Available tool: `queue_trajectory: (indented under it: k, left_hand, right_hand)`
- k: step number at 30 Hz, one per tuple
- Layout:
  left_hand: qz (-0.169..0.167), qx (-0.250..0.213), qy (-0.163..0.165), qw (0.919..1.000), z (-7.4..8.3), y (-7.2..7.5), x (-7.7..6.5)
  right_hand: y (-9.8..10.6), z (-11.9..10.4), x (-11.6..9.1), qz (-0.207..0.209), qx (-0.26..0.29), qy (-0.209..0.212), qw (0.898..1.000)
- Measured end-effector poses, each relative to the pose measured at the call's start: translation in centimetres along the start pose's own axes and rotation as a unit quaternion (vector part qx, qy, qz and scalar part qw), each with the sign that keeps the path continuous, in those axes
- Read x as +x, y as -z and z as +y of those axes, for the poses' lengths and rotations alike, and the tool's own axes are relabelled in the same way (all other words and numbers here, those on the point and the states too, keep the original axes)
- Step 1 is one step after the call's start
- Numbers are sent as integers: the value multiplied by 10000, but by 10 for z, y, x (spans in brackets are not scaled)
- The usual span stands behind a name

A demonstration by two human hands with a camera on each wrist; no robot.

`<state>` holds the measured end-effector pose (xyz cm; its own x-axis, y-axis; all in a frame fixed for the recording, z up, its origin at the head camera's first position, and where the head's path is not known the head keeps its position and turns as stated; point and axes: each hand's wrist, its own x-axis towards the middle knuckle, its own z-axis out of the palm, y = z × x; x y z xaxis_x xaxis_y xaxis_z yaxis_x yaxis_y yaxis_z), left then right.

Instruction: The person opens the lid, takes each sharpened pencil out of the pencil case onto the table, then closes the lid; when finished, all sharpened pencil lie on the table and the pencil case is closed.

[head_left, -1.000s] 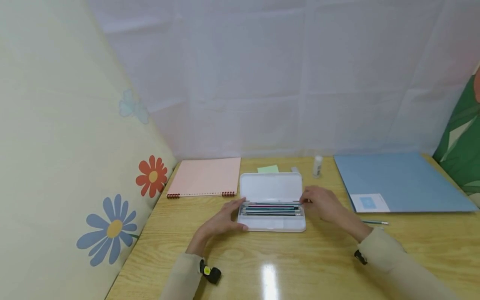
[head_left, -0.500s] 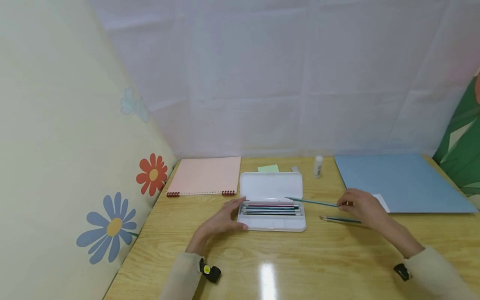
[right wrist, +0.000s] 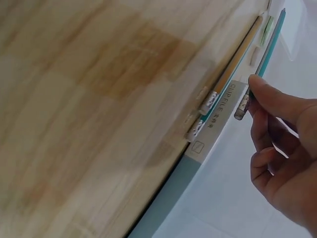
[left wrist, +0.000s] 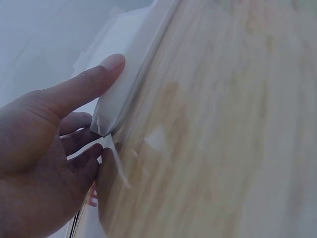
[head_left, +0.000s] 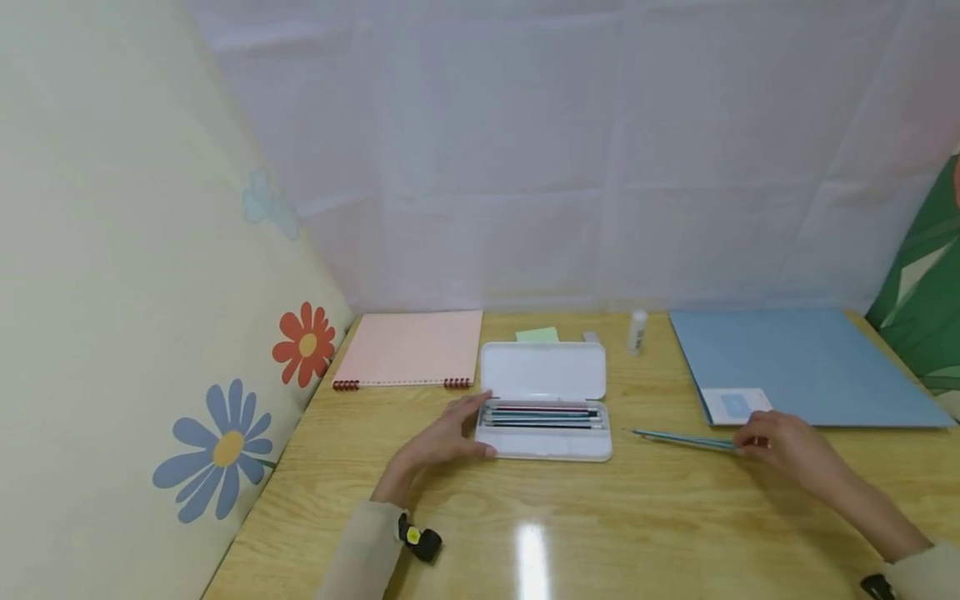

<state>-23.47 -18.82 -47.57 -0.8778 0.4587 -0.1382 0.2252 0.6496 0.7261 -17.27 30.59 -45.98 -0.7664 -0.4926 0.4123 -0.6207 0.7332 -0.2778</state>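
Note:
An open white pencil case [head_left: 543,447] with several pencils [head_left: 540,418] in its tray lies on the table, its lid [head_left: 543,371] tilted back. My left hand [head_left: 444,435] grips the case's left end; in the left wrist view the thumb [left wrist: 89,87] lies over its edge and the other fingers curl beside it. Thumb and fingers of my right hand [head_left: 787,446] pinch a teal pencil [right wrist: 270,52] near its eraser end. Low over the table, it points left toward the case. Beneath it in the right wrist view lie an orange-brown pencil [right wrist: 237,57] and a teal one [right wrist: 203,119].
Left of the case lies a pink spiral notebook [head_left: 412,348]. A large blue clip file [head_left: 817,358] with a white label lies at the back right. Behind the case are green sticky notes [head_left: 537,335] and a small grey piece [head_left: 591,337]; a glue stick [head_left: 637,332] stands nearby.
My right hand has taken a teal pencil out of the case and carried it right and nearer, down beside the pencils on the table. My left hand has stayed on the case.

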Motion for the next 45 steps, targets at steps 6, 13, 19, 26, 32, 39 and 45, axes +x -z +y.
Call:
queue_trajectory:
  k: [6, 13, 19, 26, 32, 39, 45]
  left_hand:
    - [-22, 47, -17, 10000, 0, 1, 0]
    - [-17, 65, 0, 10000, -1, 1, 1]
    - [-33, 107, -65, 9999, -1, 0, 1]
    - [-21, 107, -29, 9999, 0, 0, -1]
    - [-30, 113, -48, 9999, 1, 1, -1]
    - [-5, 15, 14, 10000, 3, 1, -2]
    - [-4, -31, -15, 10000, 1, 1, 0]
  right_hand:
    - [-4, 8, -10, 187, -182, 288, 9992]
    - [-8, 16, -14, 117, -15, -25, 9999]
    - [-10, 17, -15, -20, -26, -268, 9996]
    - [-10, 14, -14, -32, -447, -2, 9990]
    - [-8, 9, -10, -345, -459, -211, 9981]
    - [-14, -18, 28, -431, 18, -282, 9987]
    - [-32, -48, 74, -545, 559, -113, 9969]
